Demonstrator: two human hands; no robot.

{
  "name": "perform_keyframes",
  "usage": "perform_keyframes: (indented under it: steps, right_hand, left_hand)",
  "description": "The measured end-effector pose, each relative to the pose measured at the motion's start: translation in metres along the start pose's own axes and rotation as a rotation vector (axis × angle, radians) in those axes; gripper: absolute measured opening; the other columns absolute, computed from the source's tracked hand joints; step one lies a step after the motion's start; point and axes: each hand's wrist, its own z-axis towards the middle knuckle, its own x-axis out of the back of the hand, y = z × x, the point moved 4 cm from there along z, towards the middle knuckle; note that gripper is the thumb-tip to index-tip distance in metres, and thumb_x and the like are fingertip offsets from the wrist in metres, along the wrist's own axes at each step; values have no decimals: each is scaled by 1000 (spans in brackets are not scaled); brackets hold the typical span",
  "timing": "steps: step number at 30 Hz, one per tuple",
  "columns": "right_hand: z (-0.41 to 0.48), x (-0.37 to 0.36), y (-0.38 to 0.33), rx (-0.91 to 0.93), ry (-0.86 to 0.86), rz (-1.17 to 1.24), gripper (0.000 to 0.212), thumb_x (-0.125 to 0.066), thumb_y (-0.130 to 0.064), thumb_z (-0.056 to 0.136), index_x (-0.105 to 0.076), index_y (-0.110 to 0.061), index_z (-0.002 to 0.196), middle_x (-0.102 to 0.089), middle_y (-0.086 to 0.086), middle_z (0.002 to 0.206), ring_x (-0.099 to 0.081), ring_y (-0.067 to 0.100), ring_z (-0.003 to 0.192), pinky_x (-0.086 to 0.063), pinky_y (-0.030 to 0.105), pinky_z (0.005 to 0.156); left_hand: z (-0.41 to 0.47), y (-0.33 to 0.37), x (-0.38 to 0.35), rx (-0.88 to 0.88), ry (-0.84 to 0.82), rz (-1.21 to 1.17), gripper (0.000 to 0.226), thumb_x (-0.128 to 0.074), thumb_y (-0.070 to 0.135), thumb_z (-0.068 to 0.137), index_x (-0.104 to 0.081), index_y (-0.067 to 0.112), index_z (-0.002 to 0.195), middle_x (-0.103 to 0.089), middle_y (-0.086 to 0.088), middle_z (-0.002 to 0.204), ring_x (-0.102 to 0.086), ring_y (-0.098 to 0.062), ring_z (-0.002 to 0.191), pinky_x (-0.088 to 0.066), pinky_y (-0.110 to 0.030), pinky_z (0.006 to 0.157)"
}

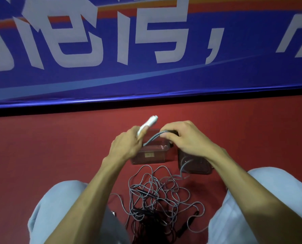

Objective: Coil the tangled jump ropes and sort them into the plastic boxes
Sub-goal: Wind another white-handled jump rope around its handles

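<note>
Tangle (157,196) lying between knees, just before boxes; seeming light, limp, snag-prone, so handles looking best for gripping. Farther, hands working apart above left box (150,155): left hand (127,145) clutching white handle (149,122), right hand (185,138) pinching cord (153,137). Right box (199,168) partly hiding under wrist, contents and right fingertips unclear.

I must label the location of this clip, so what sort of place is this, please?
Probably an indoor sports hall or gym. A large blue banner with white characters runs along the edge of a red matte floor, and thin grey jump ropes lie tangled on it.
</note>
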Motion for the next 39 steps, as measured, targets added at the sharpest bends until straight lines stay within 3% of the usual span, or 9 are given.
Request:
perform_keyframes:
  steps: [5,9,16,21,24,29,33,37,39]
  right_hand:
    - [-4,7,20,-274,343,1,22,-76,-43,76,-71,-22,72,-61,-6,56,-58,13,59,-50,36,60]
    - [-7,14,28,-426,448,-1,43,-80,-59,59,-64,-19,61,-56,-5,51,-50,13,53,-41,31,53]
    - [-5,7,41,-555,325,644,25,-89,-20,60,-66,-13,68,-57,-5,59,-50,11,60,-37,26,61]
    - [0,2,42,-666,397,959,19,-57,-3,87,-65,-9,71,-55,2,61,-39,12,54,-29,23,50]
    - [0,-9,30,-618,133,960,20,-48,-1,93,-62,-6,81,-55,4,63,-32,5,44,-21,18,42]
    - [-10,-21,1,-465,-441,757,17,-49,-5,98,-60,-4,110,-55,3,70,-32,2,41,-23,12,34]
    - [-16,-25,-13,-393,-592,549,22,-51,-5,98,-48,-7,120,-55,9,64,-58,14,46,-53,26,45]
    - [-13,-20,-10,-187,-574,-26,29,-53,-17,97,-50,-25,125,-68,7,67,-68,13,55,-56,32,74]
    - [-11,-21,-11,-143,-522,-84,21,-54,-19,95,-58,-23,116,-63,-2,63,-66,13,56,-56,33,73]
  left_hand:
    - [-14,26,-5,-134,-98,175,64,-9,62,98,-64,30,109,-69,-14,107,-60,-41,103,-35,-36,73]
    - [-26,40,2,-291,-71,231,49,-12,54,101,-49,30,80,-68,-16,93,-59,-41,94,-34,-37,72]
    - [-28,39,1,-493,-90,-6,35,-19,55,87,-44,32,78,-47,-1,58,-45,-22,57,-32,-36,58]
    - [-16,32,7,-338,32,-493,45,-29,31,82,-60,33,114,-65,9,85,-58,-9,66,-43,-29,60]
    - [-8,26,13,-248,105,-707,40,-30,24,80,-63,32,100,-56,7,54,-45,-7,46,-33,-24,46]
    - [0,10,13,-23,148,-848,43,-35,30,73,-67,2,71,-44,2,45,-31,-16,44,-24,-28,47]
    - [2,2,7,141,178,-809,45,-33,32,69,-58,-5,67,-46,-10,52,-35,-25,50,-28,-33,49]
    - [0,7,3,132,168,-605,40,-40,23,89,-62,7,59,-57,-12,51,-45,-27,50,-36,-34,53]
    - [1,9,1,108,180,-487,43,-43,27,94,-66,3,66,-66,-20,66,-50,-27,55,-41,-35,54]
